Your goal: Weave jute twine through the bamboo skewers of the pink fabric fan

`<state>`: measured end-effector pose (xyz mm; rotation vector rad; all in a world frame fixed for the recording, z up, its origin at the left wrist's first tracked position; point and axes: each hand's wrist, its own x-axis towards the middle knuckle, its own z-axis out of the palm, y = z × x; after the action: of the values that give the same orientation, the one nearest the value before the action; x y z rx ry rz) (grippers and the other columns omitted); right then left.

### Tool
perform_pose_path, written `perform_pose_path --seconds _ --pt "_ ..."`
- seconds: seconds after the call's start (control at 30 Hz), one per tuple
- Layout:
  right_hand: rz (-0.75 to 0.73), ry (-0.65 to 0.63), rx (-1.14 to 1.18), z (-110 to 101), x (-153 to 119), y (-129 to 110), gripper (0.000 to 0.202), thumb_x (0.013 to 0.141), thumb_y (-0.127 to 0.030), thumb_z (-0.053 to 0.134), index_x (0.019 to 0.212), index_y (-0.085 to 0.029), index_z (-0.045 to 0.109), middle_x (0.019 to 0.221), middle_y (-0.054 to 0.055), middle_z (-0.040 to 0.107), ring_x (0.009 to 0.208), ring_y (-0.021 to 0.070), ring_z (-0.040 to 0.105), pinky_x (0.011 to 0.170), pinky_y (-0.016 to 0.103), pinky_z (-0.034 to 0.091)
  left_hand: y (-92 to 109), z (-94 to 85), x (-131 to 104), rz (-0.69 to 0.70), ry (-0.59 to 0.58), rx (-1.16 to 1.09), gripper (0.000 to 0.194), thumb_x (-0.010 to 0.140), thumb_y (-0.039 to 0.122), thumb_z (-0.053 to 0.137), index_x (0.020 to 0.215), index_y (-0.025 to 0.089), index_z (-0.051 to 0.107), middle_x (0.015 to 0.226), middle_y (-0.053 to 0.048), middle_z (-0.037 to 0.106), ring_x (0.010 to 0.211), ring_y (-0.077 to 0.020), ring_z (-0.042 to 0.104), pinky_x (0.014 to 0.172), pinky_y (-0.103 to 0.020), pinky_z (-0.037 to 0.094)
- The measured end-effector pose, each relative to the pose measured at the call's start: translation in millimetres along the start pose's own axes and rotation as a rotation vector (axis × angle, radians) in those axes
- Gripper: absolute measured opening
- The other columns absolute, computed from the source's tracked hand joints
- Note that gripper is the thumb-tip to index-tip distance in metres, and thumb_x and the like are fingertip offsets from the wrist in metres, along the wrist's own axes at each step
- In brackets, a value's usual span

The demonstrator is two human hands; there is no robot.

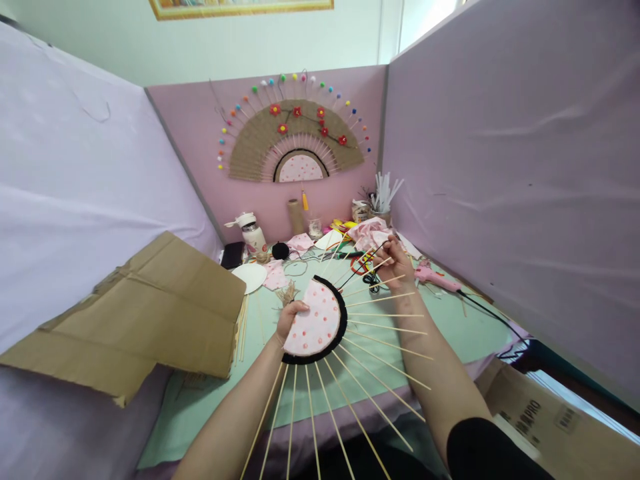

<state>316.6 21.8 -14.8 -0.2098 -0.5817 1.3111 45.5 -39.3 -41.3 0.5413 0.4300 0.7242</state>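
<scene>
My left hand (290,320) grips the straight edge of a half-round fan base (316,321), its thumb on the pink spotted cloth. Thick black trim (342,319) follows the curved edge. Several thin wooden sticks (385,342) spread outward from that edge, toward the right and down toward me. Beyond the sticks on the right, my right hand (394,265) has its fingers pinched on a black cord (364,260), which runs taut down to the trim. A loose bundle of black cord (373,283) lies on the table just left of my right wrist.
A finished-looking fan (300,140) with red flowers and coloured balls hangs on the pink back panel. Folded cardboard (145,313) leans at the left. A pink glue gun (435,277) with its cable lies at the right. White bottle (253,237), black yarn ball (281,251) and pink cloth stand behind.
</scene>
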Motion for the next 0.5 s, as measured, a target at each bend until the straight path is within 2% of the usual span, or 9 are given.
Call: perform_pose_path --seconds 0.13,0.23,0.3,0.37,0.5 --pt "0.036 -0.006 0.051 -5 5 3 0.013 0.078 -0.012 0.061 0.081 -0.024 0.063 0.069 -0.008 0.065 0.037 0.0005 0.041 0.034 0.01 0.038 -3 -1.0 2 -0.024 -0.022 0.02 0.055 0.059 0.012 0.052 0.113 0.004 0.06 0.097 -0.016 0.071 0.096 -0.0356 0.063 0.089 -0.046 0.045" --pt "0.084 0.1 0.002 -8 10 14 0.016 0.074 -0.008 0.064 0.079 -0.023 0.062 0.072 -0.006 0.068 0.051 0.0033 0.057 0.044 0.011 0.048 -5 -1.4 2 -0.036 -0.05 0.04 0.056 0.059 0.012 0.053 0.114 0.004 0.06 0.098 -0.016 0.07 0.099 -0.0361 0.062 0.089 -0.046 0.044" --pt "0.11 0.165 -0.071 -7 12 25 0.019 0.071 -0.006 0.066 0.078 -0.023 0.062 0.077 -0.005 0.07 0.068 0.0073 0.066 0.055 0.014 0.054 -6 -1.5 2 -0.032 -0.049 0.052 0.056 0.059 0.012 0.053 0.114 0.005 0.06 0.1 -0.015 0.07 0.099 -0.0362 0.062 0.09 -0.047 0.044" --pt "0.141 0.182 -0.136 -4 12 40 0.02 0.069 -0.005 0.068 0.077 -0.023 0.062 0.079 -0.003 0.072 0.079 0.0099 0.067 0.063 0.016 0.055 -6 -1.5 2 -0.024 -0.044 0.058 0.057 0.059 0.013 0.053 0.115 0.005 0.059 0.101 -0.015 0.07 0.1 -0.0361 0.061 0.09 -0.047 0.043" --pt "0.213 0.143 -0.206 5 1 77 0.019 0.063 -0.007 0.073 0.074 -0.019 0.063 0.079 0.002 0.073 0.077 0.0127 0.068 0.067 0.018 0.055 -7 0.4 0 -0.013 -0.05 0.06 0.058 0.059 0.013 0.053 0.117 0.007 0.058 0.103 -0.014 0.069 0.102 -0.0356 0.061 0.091 -0.047 0.043"
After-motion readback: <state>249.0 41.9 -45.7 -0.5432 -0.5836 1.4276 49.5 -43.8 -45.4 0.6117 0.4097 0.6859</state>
